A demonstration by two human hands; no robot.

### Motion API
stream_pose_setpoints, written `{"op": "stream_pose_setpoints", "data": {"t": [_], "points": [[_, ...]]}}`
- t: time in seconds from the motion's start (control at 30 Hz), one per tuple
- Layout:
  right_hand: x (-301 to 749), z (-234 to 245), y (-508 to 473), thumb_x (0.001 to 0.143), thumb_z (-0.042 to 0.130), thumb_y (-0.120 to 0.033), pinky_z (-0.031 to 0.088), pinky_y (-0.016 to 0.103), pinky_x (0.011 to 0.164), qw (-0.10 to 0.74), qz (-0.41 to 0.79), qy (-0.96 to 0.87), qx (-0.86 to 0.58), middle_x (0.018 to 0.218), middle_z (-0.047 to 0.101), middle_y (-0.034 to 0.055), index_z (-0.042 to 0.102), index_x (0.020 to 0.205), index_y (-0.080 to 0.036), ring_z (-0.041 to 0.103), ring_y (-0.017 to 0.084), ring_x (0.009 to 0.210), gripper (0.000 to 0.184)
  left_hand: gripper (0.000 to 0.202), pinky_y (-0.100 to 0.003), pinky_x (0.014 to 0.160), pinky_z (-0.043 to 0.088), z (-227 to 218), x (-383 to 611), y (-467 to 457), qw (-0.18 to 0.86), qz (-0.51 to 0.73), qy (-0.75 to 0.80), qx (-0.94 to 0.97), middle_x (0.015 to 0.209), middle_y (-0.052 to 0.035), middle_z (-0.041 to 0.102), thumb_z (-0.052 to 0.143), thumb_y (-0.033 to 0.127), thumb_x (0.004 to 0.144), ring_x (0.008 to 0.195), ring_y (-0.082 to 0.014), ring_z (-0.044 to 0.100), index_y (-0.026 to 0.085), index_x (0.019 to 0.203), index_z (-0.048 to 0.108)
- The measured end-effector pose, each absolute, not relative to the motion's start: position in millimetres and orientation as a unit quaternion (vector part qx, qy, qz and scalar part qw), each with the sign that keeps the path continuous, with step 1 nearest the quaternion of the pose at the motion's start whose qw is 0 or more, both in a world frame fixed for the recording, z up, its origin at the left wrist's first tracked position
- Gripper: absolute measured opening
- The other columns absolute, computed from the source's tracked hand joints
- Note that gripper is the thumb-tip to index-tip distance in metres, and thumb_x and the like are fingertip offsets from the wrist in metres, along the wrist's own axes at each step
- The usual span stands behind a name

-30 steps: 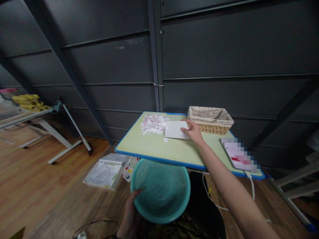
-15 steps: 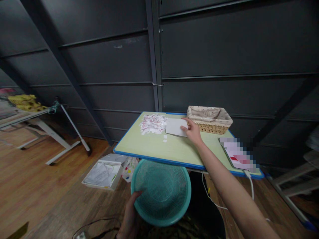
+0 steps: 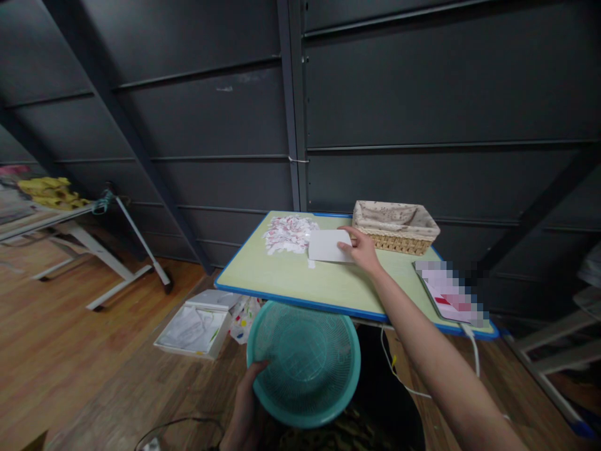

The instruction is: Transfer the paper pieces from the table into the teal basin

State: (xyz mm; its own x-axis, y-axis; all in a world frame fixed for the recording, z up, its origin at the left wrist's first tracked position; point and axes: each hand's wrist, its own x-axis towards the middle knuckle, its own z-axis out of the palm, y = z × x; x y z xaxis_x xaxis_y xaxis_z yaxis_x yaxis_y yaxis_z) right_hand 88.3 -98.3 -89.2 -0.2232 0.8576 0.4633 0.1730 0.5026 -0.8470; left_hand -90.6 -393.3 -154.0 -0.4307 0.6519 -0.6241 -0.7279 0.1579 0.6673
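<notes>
My right hand (image 3: 360, 249) pinches a white card (image 3: 326, 245) by its right end, just above the pale green tabletop (image 3: 277, 275). The card's left edge is beside a pile of small white and pinkish paper pieces (image 3: 288, 233). A small white scrap (image 3: 311, 264) shows at the card's lower left corner. Below the table's front edge, my left hand (image 3: 248, 391) grips the left rim of a teal plastic basket (image 3: 303, 351), its thumb over the inside. The basket tilts toward me, with no contents visible in it.
A cloth-lined wicker basket (image 3: 395, 228) stands at the table's back right. Near the right edge lies a tablet-like device (image 3: 444, 291) with a white cable (image 3: 475, 351). On the floor at left is an open white box (image 3: 195, 329). Another table (image 3: 70, 219) stands far left.
My right hand has moved the card slightly left and toward me, covering one of the loose scraps. My left hand and the teal basket stay in place.
</notes>
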Motion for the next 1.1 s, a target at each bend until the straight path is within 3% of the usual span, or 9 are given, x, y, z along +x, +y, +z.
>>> {"op": "stream_pose_setpoints", "data": {"t": [0.13, 0.33, 0.5, 0.9, 1.1], "points": [[89.8, -88.6, -97.6, 0.066, 0.064, -0.037, 0.041, 0.026, 0.054, 0.502, 0.362, -0.695, -0.365, 0.091, 0.068, 0.0065, 0.062, 0.109, -0.018, 0.06, 0.02, 0.066, 0.047, 0.065, -0.047, 0.098, 0.048, -157.2, -91.0, -393.9, 0.531, 0.665, 0.525, -0.008, 0.092, -0.0027, 0.081, 0.067, 0.017, 0.074, 0.094, -0.0292, 0.073, 0.02, 0.137, 0.049], [90.1, -87.5, -96.9, 0.06, 0.066, -0.035, 0.039, 0.025, 0.052, 0.51, 0.369, -0.679, -0.376, 0.09, 0.067, 0.0055, 0.063, 0.102, -0.018, 0.058, 0.018, 0.062, 0.045, 0.046, -0.048, 0.097, 0.05, -166.4, -96.5, -395.3, 0.535, 0.659, 0.529, -0.014, 0.094, -0.0064, 0.081, 0.066, 0.02, 0.075, 0.096, -0.0303, 0.072, 0.014, 0.121, 0.06], [90.5, -84.9, -99.1, 0.058, 0.067, -0.033, 0.043, 0.026, 0.054, 0.507, 0.413, -0.66, -0.37, 0.087, 0.066, 0.0045, 0.061, 0.101, -0.019, 0.06, 0.019, 0.065, 0.046, 0.032, -0.044, 0.097, 0.05, -155.1, -96.0, -395.4, 0.557, 0.641, 0.527, -0.037, 0.098, -0.0097, 0.08, 0.063, 0.021, 0.077, 0.109, -0.031, 0.067, 0.012, 0.107, 0.066], [92.3, -84.3, -100.3, 0.053, 0.07, -0.036, 0.037, 0.025, 0.051, 0.446, 0.393, -0.688, -0.417, 0.066, 0.059, -0.0006, 0.056, 0.082, -0.019, 0.054, 0.017, 0.059, 0.036, 0.031, -0.047, 0.091, 0.054, -151.1, -99.9, -392.6, 0.52, 0.671, 0.526, -0.041, 0.085, -0.0088, 0.081, 0.065, 0.016, 0.072, 0.089, -0.0313, 0.074, 0.012, 0.103, 0.066], [91.8, -85.8, -101.1, 0.054, 0.072, -0.039, 0.032, 0.023, 0.047, 0.409, 0.406, -0.7, -0.421, 0.059, 0.054, -0.0027, 0.052, 0.071, -0.019, 0.049, 0.013, 0.053, 0.033, 0.044, -0.046, 0.093, 0.053, -151.0, -103.3, -392.2, 0.536, 0.668, 0.513, -0.045, 0.095, -0.0138, 0.08, 0.069, 0.017, 0.071, 0.104, -0.0359, 0.068, 0.008, 0.114, 0.064]]}}
